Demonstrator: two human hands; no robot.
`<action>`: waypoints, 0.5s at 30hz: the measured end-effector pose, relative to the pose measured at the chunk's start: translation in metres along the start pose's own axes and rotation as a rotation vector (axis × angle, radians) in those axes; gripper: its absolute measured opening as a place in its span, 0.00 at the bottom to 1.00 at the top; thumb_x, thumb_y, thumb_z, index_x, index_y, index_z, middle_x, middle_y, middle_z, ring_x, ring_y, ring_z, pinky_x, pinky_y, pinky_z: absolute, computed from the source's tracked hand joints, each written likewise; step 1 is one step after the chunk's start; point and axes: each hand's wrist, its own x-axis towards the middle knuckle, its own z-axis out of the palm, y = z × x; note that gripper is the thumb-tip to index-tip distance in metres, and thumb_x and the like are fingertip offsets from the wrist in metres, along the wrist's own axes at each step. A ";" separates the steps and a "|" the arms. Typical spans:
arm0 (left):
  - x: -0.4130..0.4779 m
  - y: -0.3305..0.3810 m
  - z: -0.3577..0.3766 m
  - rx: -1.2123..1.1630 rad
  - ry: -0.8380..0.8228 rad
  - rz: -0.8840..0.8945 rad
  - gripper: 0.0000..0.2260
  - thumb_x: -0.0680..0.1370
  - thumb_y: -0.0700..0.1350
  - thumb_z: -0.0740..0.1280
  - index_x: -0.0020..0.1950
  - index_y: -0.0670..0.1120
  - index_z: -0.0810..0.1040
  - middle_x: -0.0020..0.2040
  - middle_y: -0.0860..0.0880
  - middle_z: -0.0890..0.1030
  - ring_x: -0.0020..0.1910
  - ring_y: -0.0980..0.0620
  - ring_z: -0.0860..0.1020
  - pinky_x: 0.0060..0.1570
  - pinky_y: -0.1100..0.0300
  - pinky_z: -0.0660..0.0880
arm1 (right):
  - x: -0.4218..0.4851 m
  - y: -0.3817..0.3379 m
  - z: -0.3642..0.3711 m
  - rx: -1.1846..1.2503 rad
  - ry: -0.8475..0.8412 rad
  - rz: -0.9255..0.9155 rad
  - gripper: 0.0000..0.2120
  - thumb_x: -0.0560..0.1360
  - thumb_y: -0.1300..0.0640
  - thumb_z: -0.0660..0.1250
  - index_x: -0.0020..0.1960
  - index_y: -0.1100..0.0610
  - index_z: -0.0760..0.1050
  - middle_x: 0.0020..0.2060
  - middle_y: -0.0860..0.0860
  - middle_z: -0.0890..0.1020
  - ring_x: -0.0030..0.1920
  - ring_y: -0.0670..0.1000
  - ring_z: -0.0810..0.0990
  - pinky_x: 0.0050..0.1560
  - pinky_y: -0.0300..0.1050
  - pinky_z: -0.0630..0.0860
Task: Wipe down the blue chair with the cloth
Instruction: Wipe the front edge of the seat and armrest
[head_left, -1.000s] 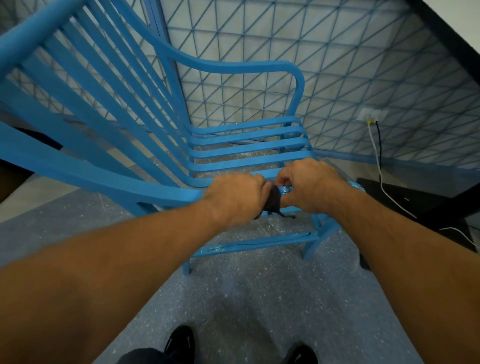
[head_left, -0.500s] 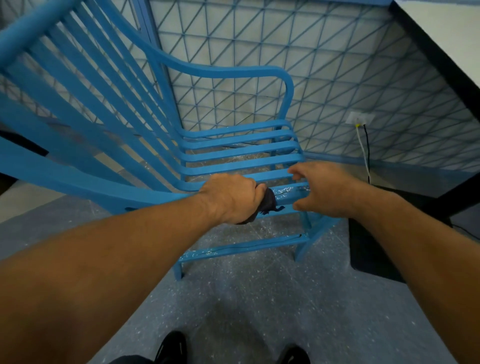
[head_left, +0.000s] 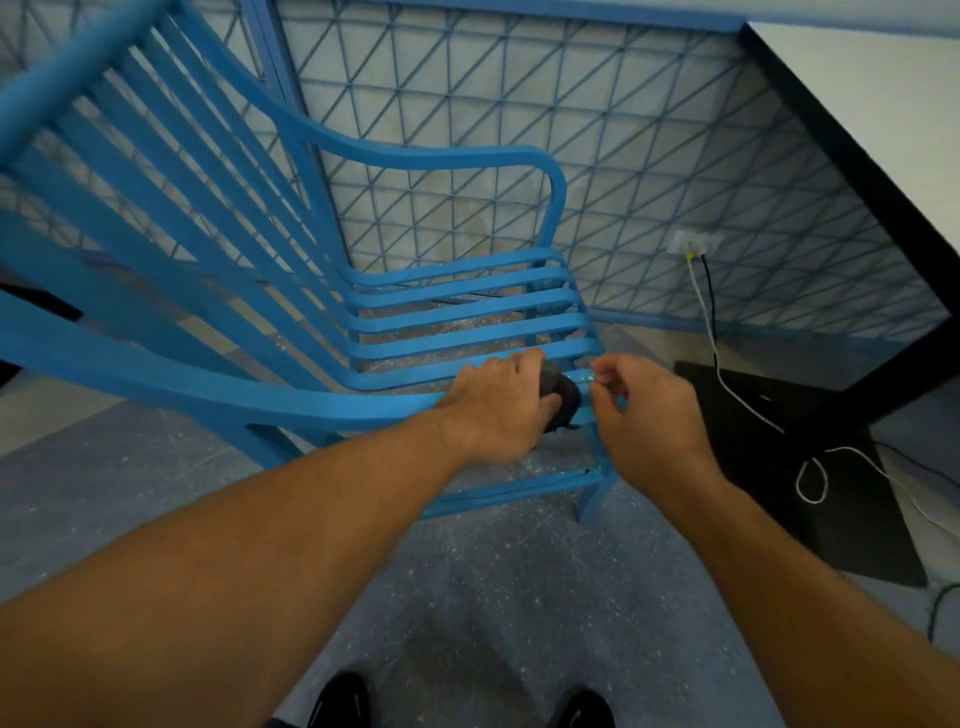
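The blue chair (head_left: 457, 291) of slatted wood fills the upper left, its seat slats running across the middle and its near armrest under my forearm. My left hand (head_left: 501, 405) grips a dark cloth (head_left: 563, 397) bunched against the front end of the near armrest. My right hand (head_left: 647, 410) hovers just right of the cloth with fingers loosely curled, holding nothing. Most of the cloth is hidden under my left hand.
A blue lattice wall (head_left: 649, 156) stands behind the chair, with a socket (head_left: 693, 243) and a white cable (head_left: 748, 410) trailing over a black mat (head_left: 810, 467). A black-edged table (head_left: 883, 171) overhangs at right. Speckled grey floor (head_left: 493, 597) and my black shoes lie below.
My right hand has let go of the cloth and drawn back to the right. My left hand keeps the cloth on the armrest end. The view has tilted slightly.
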 end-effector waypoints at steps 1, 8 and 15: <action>0.002 -0.003 -0.008 -0.154 -0.107 -0.035 0.23 0.79 0.56 0.60 0.71 0.48 0.60 0.61 0.45 0.75 0.55 0.45 0.75 0.57 0.47 0.73 | -0.003 -0.004 0.006 0.016 -0.003 -0.015 0.10 0.79 0.57 0.63 0.59 0.53 0.76 0.52 0.48 0.79 0.50 0.45 0.75 0.49 0.39 0.73; 0.006 -0.021 -0.036 -1.151 0.025 -0.390 0.09 0.81 0.39 0.55 0.56 0.49 0.70 0.60 0.49 0.78 0.59 0.51 0.76 0.65 0.51 0.72 | -0.006 -0.040 0.047 0.067 0.021 -0.087 0.18 0.79 0.45 0.61 0.64 0.54 0.73 0.56 0.51 0.79 0.57 0.53 0.75 0.54 0.44 0.69; -0.031 -0.065 -0.039 -0.177 0.234 -0.216 0.08 0.83 0.47 0.55 0.55 0.48 0.73 0.47 0.52 0.78 0.46 0.50 0.76 0.47 0.53 0.74 | 0.007 -0.065 0.094 -0.246 0.113 -0.046 0.20 0.77 0.45 0.53 0.48 0.59 0.75 0.44 0.56 0.80 0.48 0.58 0.77 0.63 0.58 0.68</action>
